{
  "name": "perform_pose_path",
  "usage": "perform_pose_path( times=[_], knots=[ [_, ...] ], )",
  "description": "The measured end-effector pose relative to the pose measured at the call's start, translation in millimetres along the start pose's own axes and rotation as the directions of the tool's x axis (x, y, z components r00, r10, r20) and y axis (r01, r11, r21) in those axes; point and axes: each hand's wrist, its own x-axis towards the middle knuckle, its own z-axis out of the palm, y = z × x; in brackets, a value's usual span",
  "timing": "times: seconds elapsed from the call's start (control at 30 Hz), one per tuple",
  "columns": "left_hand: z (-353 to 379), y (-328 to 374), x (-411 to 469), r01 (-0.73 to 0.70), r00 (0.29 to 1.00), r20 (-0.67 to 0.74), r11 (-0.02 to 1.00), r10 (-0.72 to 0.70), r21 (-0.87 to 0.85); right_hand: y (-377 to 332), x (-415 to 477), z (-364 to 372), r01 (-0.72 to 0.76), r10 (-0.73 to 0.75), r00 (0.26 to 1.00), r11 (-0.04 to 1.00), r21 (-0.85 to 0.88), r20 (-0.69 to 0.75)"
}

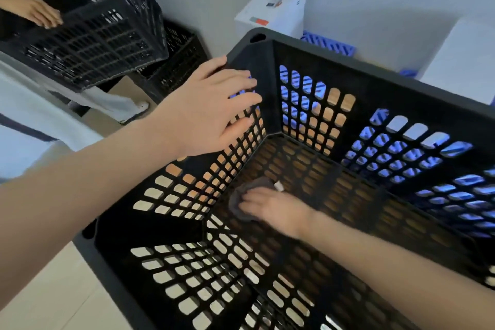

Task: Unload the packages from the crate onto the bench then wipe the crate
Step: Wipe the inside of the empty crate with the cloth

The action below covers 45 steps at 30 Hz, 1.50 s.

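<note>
Left hand (211,104) flat on crate (375,72) wall; right hand (270,207) presses cloth (258,183) on bottom. Wiping step; next likely needs other corners.

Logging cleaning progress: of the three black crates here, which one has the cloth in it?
The large foreground crate: the right hand presses a grey cloth onto its floor. The tilted crate and the crate behind it sit upper left.

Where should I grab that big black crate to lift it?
Probably the thick solid rim of the crate, from above, one hand on each opposite side: it stands upright with its top open, and the rim band is unbroken, unlike the slotted walls.
</note>
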Motion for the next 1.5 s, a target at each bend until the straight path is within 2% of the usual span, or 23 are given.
perform_pose_path(
  times=[0.17,0.3,0.4,0.53,0.6,0.67,0.73,0.83,0.93,0.97,1.03,1.1,1.17,1.23,1.33,1.43,1.47,1.5],
  knots=[
    [1,0,0,-0.001,1.0,-0.018,1.0,0.001,-0.006,66,2,-32,-0.292,0.287,0.949,0.956,-0.022,-0.128],
    [2,-2,2,-0.014,0.999,-0.044,1.0,0.014,-0.01,76,12,-39,-0.521,0.52,0.803,0.85,0.082,-0.289],
    [4,-3,4,-0.016,0.998,-0.057,1.0,0.015,-0.013,58,19,-21,-0.525,0.505,0.751,0.847,0.079,-0.425],
    [4,-2,4,-0.013,0.998,-0.064,1.0,0.011,-0.028,40,24,2,-0.59,0.578,0.726,0.802,0.095,-0.373],
    [4,-1,4,-0.009,0.998,-0.066,0.999,0.007,-0.032,24,25,6,-0.507,0.493,0.781,0.859,0.073,-0.382],
    [4,-1,4,-0.006,0.998,-0.063,0.999,0.004,-0.033,-1,22,14,-0.355,0.335,0.883,0.935,-0.003,-0.328],
    [4,-2,4,0.0,0.998,-0.063,0.999,-0.002,-0.032,-27,13,30,-0.224,0.208,0.946,0.974,-0.039,-0.247],
    [3,-2,5,0.002,0.999,-0.054,0.999,-0.004,-0.034,-50,-5,51,-0.055,0.049,0.986,0.998,-0.034,-0.161],
    [3,-2,5,0.001,0.999,-0.047,0.999,-0.002,-0.033,-49,-14,40,0.027,-0.015,0.995,0.993,0.118,-0.101],
    [2,-2,5,0.001,0.999,-0.045,1.0,-0.003,-0.032,-44,-16,28,-0.008,0.026,0.996,0.98,0.199,-0.089],
    [2,-2,5,0.003,0.999,-0.039,0.999,-0.005,-0.033,-33,-15,-2,-0.128,0.193,0.959,0.947,0.294,-0.205],
    [3,-3,5,0.004,0.999,-0.034,1.0,-0.005,-0.031,-12,-12,-30,-0.252,0.336,0.846,0.936,0.245,-0.413],
    [4,-3,5,0.003,0.999,-0.033,1.0,-0.003,-0.021,21,-9,-46,-0.409,0.413,0.743,0.903,0.132,-0.527],
    [5,-4,5,-0.002,1.0,-0.029,1.0,0.001,-0.015,50,-7,-45,-0.503,0.445,0.734,0.864,0.028,-0.513],
    [5,-4,6,-0.003,1.0,-0.019,1.0,0.003,-0.016,58,-3,-19,-0.54,0.476,0.793,0.838,-0.077,-0.38],
    [6,-4,6,0.002,1.0,-0.024,1.0,-0.003,-0.019,43,0,-2,-0.586,0.575,0.718,0.804,0.105,-0.393],
    [6,-4,6,0.002,1.0,-0.026,1.0,-0.002,-0.023,37,0,1,-0.578,0.582,0.717,0.804,0.139,-0.383],
    [6,-5,6,-0.001,1.0,-0.024,1.0,0.0,-0.027,29,-2,5,-0.557,0.562,0.748,0.821,0.126,-0.354]
  ],
)
